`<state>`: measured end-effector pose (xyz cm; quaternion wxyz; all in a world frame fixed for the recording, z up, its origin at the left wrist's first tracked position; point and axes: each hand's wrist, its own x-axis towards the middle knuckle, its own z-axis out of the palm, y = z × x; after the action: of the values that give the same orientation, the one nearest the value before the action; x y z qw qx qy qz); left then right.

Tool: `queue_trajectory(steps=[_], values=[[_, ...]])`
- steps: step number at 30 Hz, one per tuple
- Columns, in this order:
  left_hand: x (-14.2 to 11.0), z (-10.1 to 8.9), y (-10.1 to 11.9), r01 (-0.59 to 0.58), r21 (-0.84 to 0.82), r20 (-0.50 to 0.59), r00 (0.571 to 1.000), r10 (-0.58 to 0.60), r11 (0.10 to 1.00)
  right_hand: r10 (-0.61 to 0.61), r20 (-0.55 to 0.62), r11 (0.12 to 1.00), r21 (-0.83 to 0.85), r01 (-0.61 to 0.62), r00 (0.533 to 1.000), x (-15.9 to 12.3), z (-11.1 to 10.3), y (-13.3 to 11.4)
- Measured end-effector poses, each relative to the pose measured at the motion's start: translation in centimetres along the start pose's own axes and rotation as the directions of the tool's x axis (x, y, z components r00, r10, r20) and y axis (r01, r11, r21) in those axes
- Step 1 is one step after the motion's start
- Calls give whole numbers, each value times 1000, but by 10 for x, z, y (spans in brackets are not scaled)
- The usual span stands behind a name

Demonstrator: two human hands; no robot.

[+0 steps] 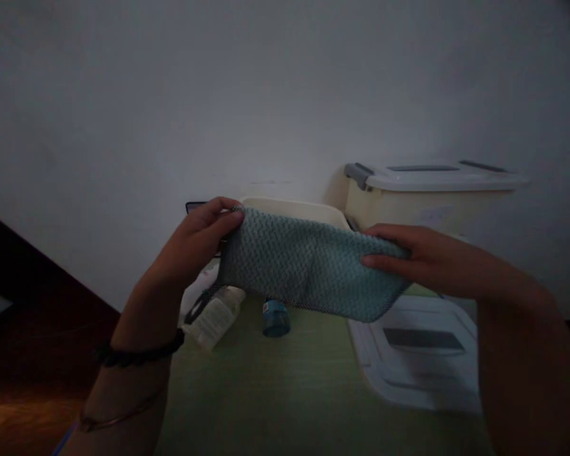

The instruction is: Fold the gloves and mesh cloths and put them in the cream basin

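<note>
A light teal, textured cleaning cloth [308,266] with a dark stitched edge is stretched between my two hands in mid-air. My left hand [199,237] pinches its upper left corner between thumb and fingers. On the other side, my right hand [403,250] grips the cloth near its upper right end, thumb in front. Behind the cloth, a cream storage bin [294,206] shows only its upper rim; the rest is hidden. Below the cloth are a pale bottle [216,320] lying tilted and a small blue bottle [275,318], partly covered by the cloth.
A lidded cream storage box [408,206] with grey latches stands at the back right against the wall. A white lid [418,354] with a grey handle lies on the green tabletop [256,392]. Dark floor shows beyond the table at left.
</note>
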<state>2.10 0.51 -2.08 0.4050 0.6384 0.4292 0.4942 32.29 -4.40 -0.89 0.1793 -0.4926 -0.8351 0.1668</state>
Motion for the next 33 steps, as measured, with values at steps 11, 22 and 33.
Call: queue_trajectory(steps=[11, 22, 33], values=[[-6, -18, -2, -16, 110, 205, 979, -7, 994, 20, -65, 997, 75, -15, 998, -4, -9, 12], [-26, -13, 20, -180, 136, 543, 836, 79, 974, -118, 11, 968, 225, 113, 993, -15, -19, 0], [-20, -15, 11, -262, -277, 360, 864, 353, 925, -171, 205, 974, 181, 134, 964, -32, -30, -4]])
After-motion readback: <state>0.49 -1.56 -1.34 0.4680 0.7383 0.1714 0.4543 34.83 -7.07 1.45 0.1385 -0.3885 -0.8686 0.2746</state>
